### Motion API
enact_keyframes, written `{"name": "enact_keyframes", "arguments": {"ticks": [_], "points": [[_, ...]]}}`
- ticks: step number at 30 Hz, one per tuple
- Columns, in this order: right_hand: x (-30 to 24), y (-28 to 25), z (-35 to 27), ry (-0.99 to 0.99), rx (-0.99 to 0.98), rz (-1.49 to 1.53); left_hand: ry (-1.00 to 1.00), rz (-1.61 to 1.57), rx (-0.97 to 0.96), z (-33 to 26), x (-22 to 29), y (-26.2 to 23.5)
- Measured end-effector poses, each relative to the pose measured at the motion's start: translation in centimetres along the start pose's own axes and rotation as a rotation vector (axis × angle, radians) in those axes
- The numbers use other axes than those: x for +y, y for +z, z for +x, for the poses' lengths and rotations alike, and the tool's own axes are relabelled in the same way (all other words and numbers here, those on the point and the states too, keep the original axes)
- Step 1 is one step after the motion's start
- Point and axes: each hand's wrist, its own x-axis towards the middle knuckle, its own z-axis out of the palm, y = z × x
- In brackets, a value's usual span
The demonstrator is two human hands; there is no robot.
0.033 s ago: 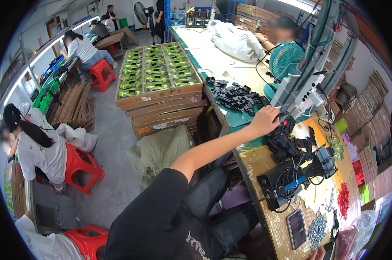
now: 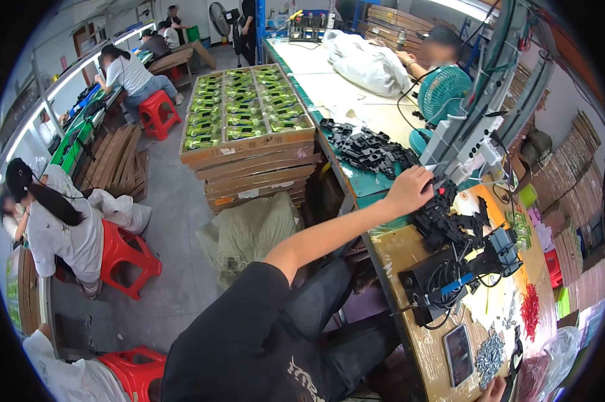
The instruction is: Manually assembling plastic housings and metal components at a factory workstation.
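Stretched out over the bench, my left hand [image 2: 409, 190] rests with curled, closed fingers at the edge of a pile of black plastic parts [image 2: 443, 218]. Whatever lies under its fingertips is hidden. My right hand [image 2: 494, 390] shows only partly at the lower edge, beside a heap of small silver screws [image 2: 490, 355]. Its fingers look pressed together; I cannot make out what is between them. A phone [image 2: 458, 355] lies left of the screws. Farther along, a black box with coiled cable [image 2: 426, 285] stands near a blue-and-black tool [image 2: 453, 284].
More black parts [image 2: 366, 149] lie beyond my left hand, near a green fan [image 2: 443, 94] and metal posts. Red pieces [image 2: 531, 311] are piled at the right. Stacked cartons [image 2: 249, 154] with green packages stand left of the bench. Co-workers sit at the far left and across the table.
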Motion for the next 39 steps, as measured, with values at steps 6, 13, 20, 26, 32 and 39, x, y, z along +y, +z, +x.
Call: {"name": "enact_keyframes", "arguments": {"ticks": [6, 13, 20, 26, 32, 39], "points": [[18.9, 4.1, 12.5, -0.377, 0.063, -0.485, 0.145, 0.053, -0.205, -7.8, 1.6, -1.6], [14.6, 5.4, 13.0, 0.055, -0.153, -0.783, 0.209, 0.118, -0.318, -8.7, 1.7, -1.4], [9.4, 5.8, 9.2, -0.119, 0.018, -0.700, 0.143, 0.046, -0.282, -9.3, 0.4, 0.6], [8.8, 6.9, 8.7, -0.155, 0.172, -0.799, 0.095, 0.017, -0.489, -8.0, 0.7, -0.6], [7.3, 6.6, 7.5, -0.058, 0.156, -0.692, 0.030, 0.001, -0.562, -8.3, 1.5, -0.2], [7.0, 6.7, 6.8, -0.120, 0.106, -0.753, -0.043, 0.024, -0.606, -8.4, 1.9, -0.5]]}}
